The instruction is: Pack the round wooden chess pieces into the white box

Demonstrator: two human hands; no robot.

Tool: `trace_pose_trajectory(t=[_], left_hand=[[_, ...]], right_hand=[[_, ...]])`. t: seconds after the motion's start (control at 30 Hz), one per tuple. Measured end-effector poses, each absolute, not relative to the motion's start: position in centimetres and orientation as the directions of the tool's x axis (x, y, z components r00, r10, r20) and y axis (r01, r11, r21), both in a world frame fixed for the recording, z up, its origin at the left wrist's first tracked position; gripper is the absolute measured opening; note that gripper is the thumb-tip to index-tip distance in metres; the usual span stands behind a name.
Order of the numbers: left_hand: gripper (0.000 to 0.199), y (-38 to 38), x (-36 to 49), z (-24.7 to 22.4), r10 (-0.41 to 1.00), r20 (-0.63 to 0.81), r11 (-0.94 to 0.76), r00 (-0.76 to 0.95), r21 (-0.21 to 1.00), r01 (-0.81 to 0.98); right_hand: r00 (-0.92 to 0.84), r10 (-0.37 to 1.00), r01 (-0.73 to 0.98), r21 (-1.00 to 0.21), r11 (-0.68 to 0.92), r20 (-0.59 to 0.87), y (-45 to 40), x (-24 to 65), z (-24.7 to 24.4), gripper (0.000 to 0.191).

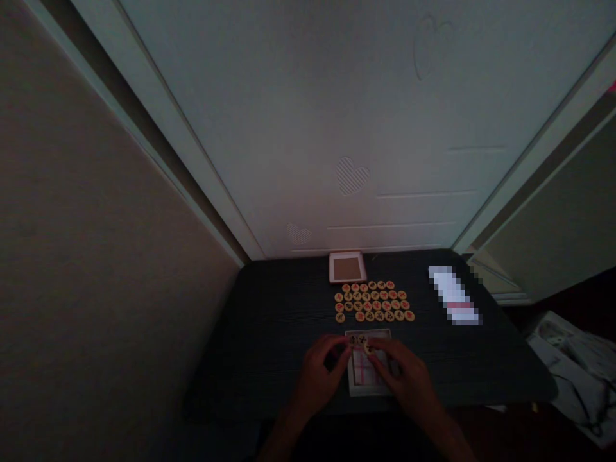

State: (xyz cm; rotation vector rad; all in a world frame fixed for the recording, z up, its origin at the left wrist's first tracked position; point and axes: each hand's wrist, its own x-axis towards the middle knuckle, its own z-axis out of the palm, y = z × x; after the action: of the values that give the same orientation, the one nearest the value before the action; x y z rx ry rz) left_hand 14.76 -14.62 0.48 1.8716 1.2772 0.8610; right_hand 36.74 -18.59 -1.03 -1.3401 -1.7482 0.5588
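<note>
Round wooden pieces (pixel 377 306) with red or black characters lie in several rows on the dark table. Nearer to me is an open box (pixel 369 390) with a pink-lined white sheet (pixel 368 372) inside. Two pieces (pixel 362 339) sit at the box's far left corner. My right hand (pixel 402 369) pinches a round piece (pixel 368 348), tilted, over the box. At the box's left edge is my left hand (pixel 325 366), thumb and forefinger curled close together by the pieces in the corner; whether it grips one is too dark to tell.
A shallow box lid (pixel 347 253) lies behind the rows, near the white panel (pixel 308 128). A pixelated bright object (pixel 452 295) rests at the table's right. Beyond the right edge is a pale box with cables (pixel 572 378).
</note>
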Motion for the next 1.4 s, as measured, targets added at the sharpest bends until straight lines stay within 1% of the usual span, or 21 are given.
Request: trace_pose_trajectory(t=[0.1,0.23,0.33,0.47,0.6,0.77,1.03,1.2,1.4], left_hand=[[0.025,-15.1,15.2,1.1,0.954,0.069,-0.202,0.291,0.867,0.455],[0.028,-15.5,15.6,1.5,0.936,-0.021,-0.136,0.352,0.899,0.417],[0.028,-15.7,15.8,1.6,0.924,-0.059,-0.091,0.378,0.926,0.367],[0.026,-15.7,16.1,1.6,0.923,-0.068,-0.056,0.378,0.950,0.308],[0.024,-15.7,16.2,1.5,0.927,-0.069,-0.044,0.368,0.955,0.292],[0.022,-15.8,16.2,1.5,0.927,-0.070,-0.039,0.369,0.960,0.279],[0.028,-15.8,15.7,1.8,0.920,-0.066,-0.080,0.387,0.934,0.349],[0.030,-15.8,15.6,2.0,0.897,-0.083,-0.076,0.434,0.939,0.336],[0.030,-15.7,15.6,2.1,0.903,-0.090,-0.075,0.421,0.930,0.359]], right_hand=[[-0.099,0.932,0.538,-0.769,0.345,0.349,-18.9,36.0,-0.8,0.027],[-0.137,0.922,0.522,-0.765,0.377,0.361,-19.3,35.7,-0.6,0.030],[-0.146,0.919,0.531,-0.755,0.385,0.366,-19.5,35.6,-0.5,0.030],[-0.143,0.924,0.537,-0.756,0.374,0.356,-19.6,35.6,-0.5,0.030],[-0.088,0.934,0.529,-0.778,0.338,0.346,-19.6,35.5,-0.5,0.029],[-0.068,0.954,0.533,-0.798,0.281,0.291,-19.7,35.3,-0.3,0.030],[-0.066,0.956,0.520,-0.807,0.279,0.287,-19.6,35.3,0.0,0.030],[-0.067,0.963,0.497,-0.829,0.258,0.260,-19.6,35.3,-0.1,0.029],[-0.053,0.970,0.473,-0.850,0.233,0.237,-19.6,35.2,0.0,0.029]])
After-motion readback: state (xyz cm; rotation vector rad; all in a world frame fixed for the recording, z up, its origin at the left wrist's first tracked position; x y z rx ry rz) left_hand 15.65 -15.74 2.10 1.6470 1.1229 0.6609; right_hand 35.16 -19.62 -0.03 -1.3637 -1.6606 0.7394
